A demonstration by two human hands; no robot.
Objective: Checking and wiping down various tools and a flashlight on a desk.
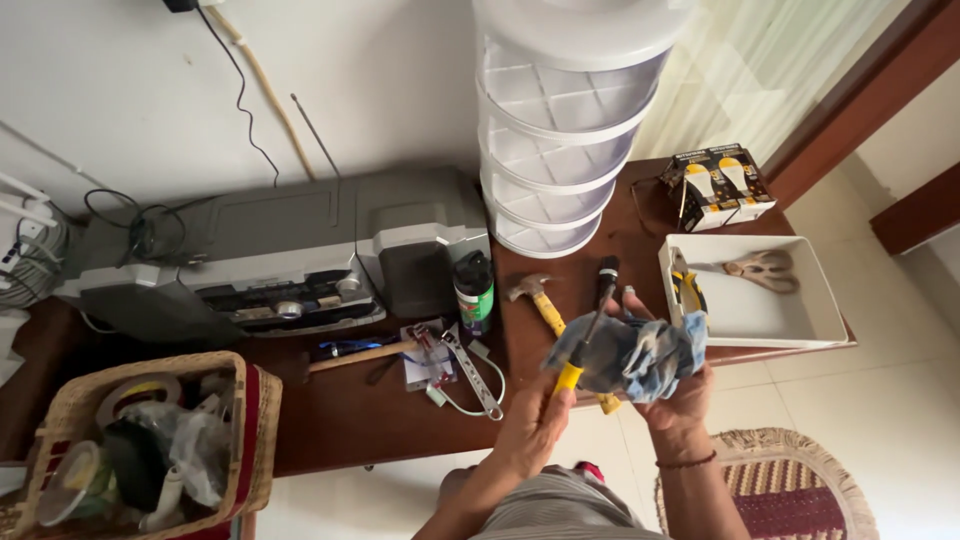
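Note:
My left hand (537, 415) grips the yellow handle of a screwdriver (590, 325) whose black shaft points up and away over the table. My right hand (680, 395) holds a crumpled blue-grey cloth (635, 355) that wraps around the middle of the screwdriver. Both hands hover above the front edge of the dark wooden table (350, 415). Just beyond them lies a claw hammer (540, 295) with a yellow handle, partly hidden by the cloth.
A white tray (800, 320) at right holds pliers and scissors. Behind are light-bulb boxes (717, 185), a tall white tiered rack (565, 120), a grey printer (290, 255), a green-and-black can (475, 290), a wooden-handled tool (360, 355), and a wicker basket (70, 410).

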